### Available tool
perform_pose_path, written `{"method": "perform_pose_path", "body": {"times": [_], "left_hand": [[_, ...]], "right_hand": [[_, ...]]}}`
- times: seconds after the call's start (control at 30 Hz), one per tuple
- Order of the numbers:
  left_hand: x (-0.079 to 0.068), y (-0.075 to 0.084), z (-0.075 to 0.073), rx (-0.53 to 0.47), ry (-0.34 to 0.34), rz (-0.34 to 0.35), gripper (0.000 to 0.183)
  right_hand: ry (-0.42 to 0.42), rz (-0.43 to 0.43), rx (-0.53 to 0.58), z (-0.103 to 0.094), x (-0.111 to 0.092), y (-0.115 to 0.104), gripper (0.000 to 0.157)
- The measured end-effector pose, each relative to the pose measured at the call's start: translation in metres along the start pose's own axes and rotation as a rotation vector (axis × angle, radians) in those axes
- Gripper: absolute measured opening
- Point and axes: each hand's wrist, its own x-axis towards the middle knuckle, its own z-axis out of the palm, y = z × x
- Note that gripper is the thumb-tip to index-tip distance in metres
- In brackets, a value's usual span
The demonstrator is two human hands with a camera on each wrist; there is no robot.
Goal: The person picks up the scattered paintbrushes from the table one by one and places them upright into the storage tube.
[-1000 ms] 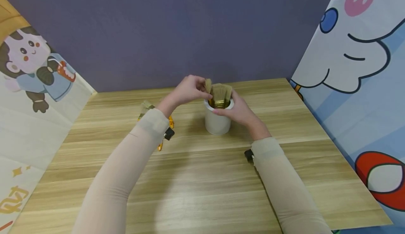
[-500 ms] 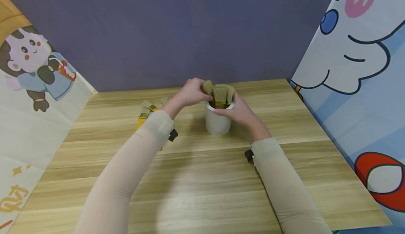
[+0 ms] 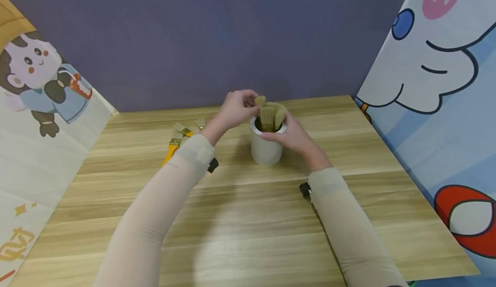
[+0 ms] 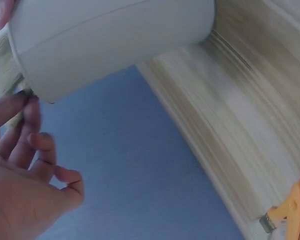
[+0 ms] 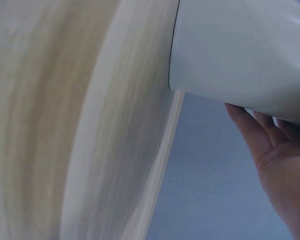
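Note:
A white cylindrical cup [image 3: 266,149] stands upright on the table, with several paintbrushes [image 3: 267,116] in it, bristles up. My right hand [image 3: 293,135] holds the cup by its upper right side, thumb at the front of the rim; the right wrist view shows its fingers against the cup wall [image 5: 230,55]. At the left of the rim my left hand [image 3: 238,109] pinches a paintbrush [image 3: 260,101] near its bristles between thumb and fingers. Its handle is hidden by the hand and the cup. In the left wrist view the fingertips sit close beside the cup's rim.
Several paintbrushes with orange handles [image 3: 171,152] lie on the wooden table [image 3: 263,235] at left, partly hidden by the left forearm. A dark wall [image 3: 232,41] rises behind the table's back edge. Printed cartoon panels [image 3: 430,80] flank both sides.
My left hand has shifted slightly right, and the pinched brush's bristles have moved right toward the others. The left forearm uncovers more of the brushes on the table. My right hand keeps its place.

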Motion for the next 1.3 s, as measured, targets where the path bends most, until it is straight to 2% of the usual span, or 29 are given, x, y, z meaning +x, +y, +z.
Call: {"method": "perform_pose_path", "body": {"times": [0.1, 0.17, 0.53, 0.67, 0.77, 0.87, 1.0, 1.07, 1.17, 1.3], "left_hand": [[0.000, 0.002, 0.003, 0.065, -0.068, -0.021, 0.033], [0.001, 0.002, 0.004, 0.079, -0.091, -0.021, 0.036], [-0.008, 0.004, -0.007, -0.052, 0.024, 0.036, 0.033], [-0.009, 0.004, -0.010, -0.052, 0.023, 0.087, 0.034], [-0.009, 0.004, -0.008, 0.003, -0.025, 0.148, 0.039], [-0.008, 0.006, -0.003, 0.062, -0.079, 0.179, 0.053], [-0.007, 0.011, 0.007, 0.184, -0.119, 0.153, 0.075], [-0.005, 0.013, 0.012, 0.286, -0.111, 0.136, 0.080], [-0.002, 0.014, 0.017, 0.441, -0.059, 0.126, 0.081], [0.001, 0.015, 0.020, 0.571, -0.009, 0.128, 0.082]], "right_hand": [[0.000, -0.011, 0.003, 0.000, 0.000, -0.001, 0.098], [0.001, -0.010, -0.003, 0.000, -0.001, -0.002, 0.098], [-0.002, 0.010, -0.026, 0.001, -0.001, -0.004, 0.101], [-0.002, 0.019, -0.037, 0.001, -0.001, -0.005, 0.104], [-0.017, 0.017, -0.030, 0.000, -0.001, -0.004, 0.103], [-0.033, 0.012, -0.016, 0.000, -0.001, -0.003, 0.102], [-0.047, 0.012, -0.008, -0.001, -0.001, -0.001, 0.104], [-0.049, 0.022, -0.015, -0.002, -0.002, -0.001, 0.108], [-0.050, 0.043, -0.034, -0.002, -0.003, -0.001, 0.113], [-0.043, 0.052, -0.047, -0.002, -0.003, -0.001, 0.115]]}}
